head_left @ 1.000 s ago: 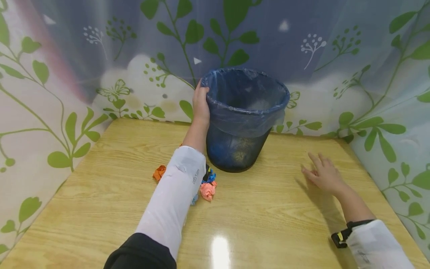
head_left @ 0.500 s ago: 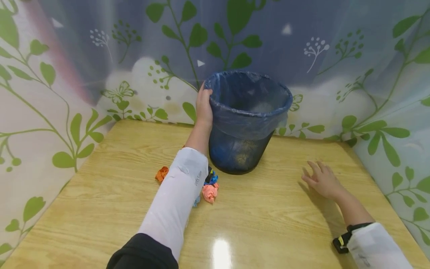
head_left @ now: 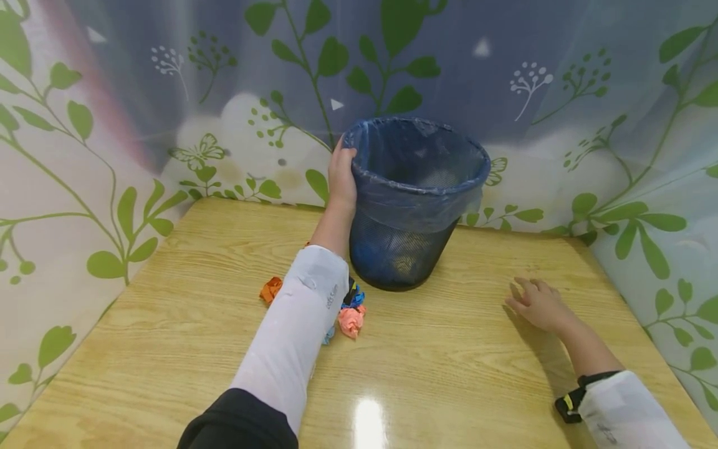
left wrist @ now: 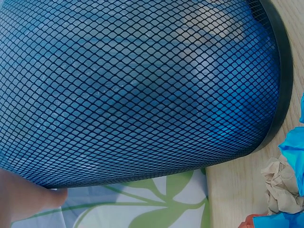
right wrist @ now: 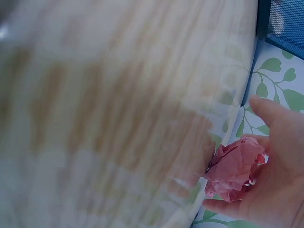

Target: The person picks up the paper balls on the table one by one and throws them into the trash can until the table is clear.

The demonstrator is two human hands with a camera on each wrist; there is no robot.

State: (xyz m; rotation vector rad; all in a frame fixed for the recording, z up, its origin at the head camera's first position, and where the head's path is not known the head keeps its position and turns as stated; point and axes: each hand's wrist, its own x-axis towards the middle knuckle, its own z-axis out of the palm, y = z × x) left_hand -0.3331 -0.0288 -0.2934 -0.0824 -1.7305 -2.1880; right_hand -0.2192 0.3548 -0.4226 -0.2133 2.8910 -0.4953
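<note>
A black mesh wastebasket (head_left: 401, 249) with a bluish plastic liner (head_left: 415, 209) folded over its rim stands at the back of the wooden table. My left hand (head_left: 341, 178) grips its rim on the left side, thumb toward the front; part of that hand shows low in the left wrist view. My right hand (head_left: 541, 305) is low over the table at the right, back upward. In the right wrist view a crumpled pink paper ball (right wrist: 235, 168) sits under its fingers, with the thumb stretched away from it. The fingertips behind the ball are partly hidden.
Crumpled paper balls lie by my left forearm: orange (head_left: 271, 290), blue (head_left: 353, 298), salmon pink (head_left: 351, 321) and light blue (head_left: 328, 335). A beige paper ball (left wrist: 282, 185) shows in the left wrist view. Leaf-printed curtains (head_left: 269, 75) close off the back and sides.
My right hand has come slightly down and nearer, its fingers less spread than before. The left hand keeps its grip on the wastebasket; the whole view has shifted a little.
</note>
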